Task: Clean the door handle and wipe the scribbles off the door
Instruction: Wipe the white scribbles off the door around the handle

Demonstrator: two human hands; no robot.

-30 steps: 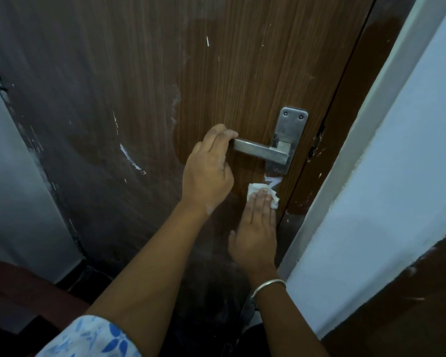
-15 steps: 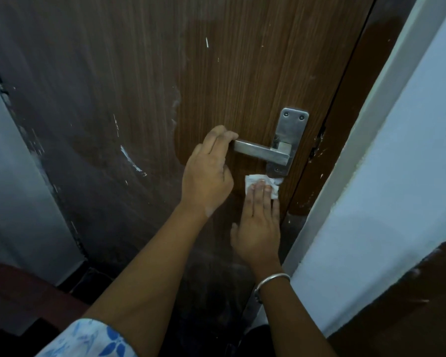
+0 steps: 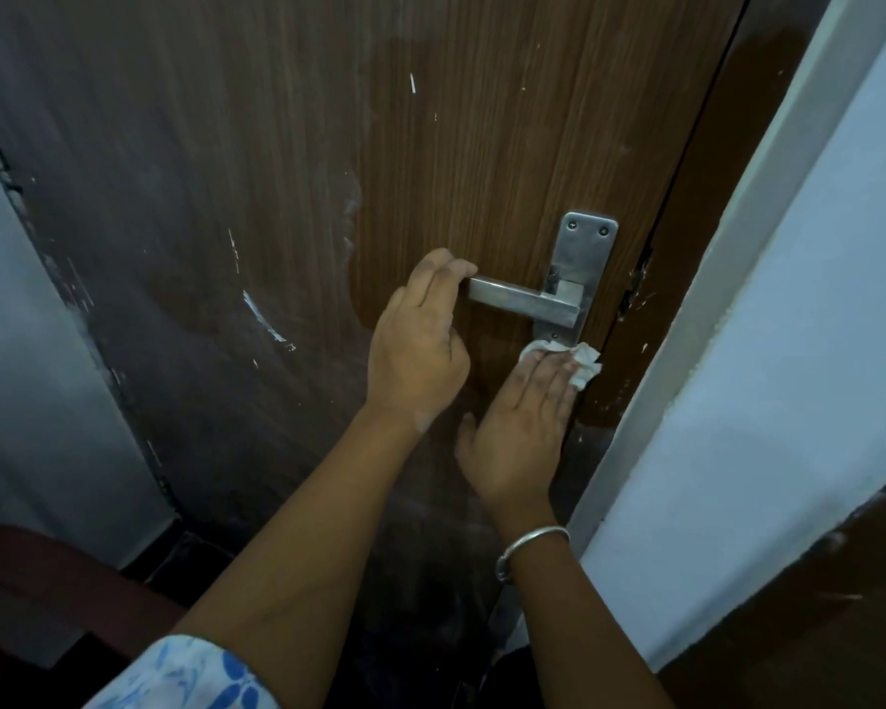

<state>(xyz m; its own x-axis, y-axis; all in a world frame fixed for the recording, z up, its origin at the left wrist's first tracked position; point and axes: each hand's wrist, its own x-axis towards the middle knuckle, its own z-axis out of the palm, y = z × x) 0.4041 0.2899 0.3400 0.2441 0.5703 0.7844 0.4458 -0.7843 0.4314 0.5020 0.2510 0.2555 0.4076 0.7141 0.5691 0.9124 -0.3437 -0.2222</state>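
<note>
under my flat, pressed-together right hand [image 3: 520, 432] fingers, a white tissue [image 3: 579, 363] presses the door [image 3: 482, 145]; my left hand [image 3: 418, 345] fingers curl round the handle [image 3: 525, 301].

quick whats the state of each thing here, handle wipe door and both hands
left hand: fingers curled over the free end of the door handle
right hand: flat, fingers straight, pressing the wipe to the door
door handle: gripped at its end, otherwise bare
wipe: crumpled, pinned just below the door handle
door: white marks not yet wiped off, left of the door handle
bangle: on the right wrist
</note>
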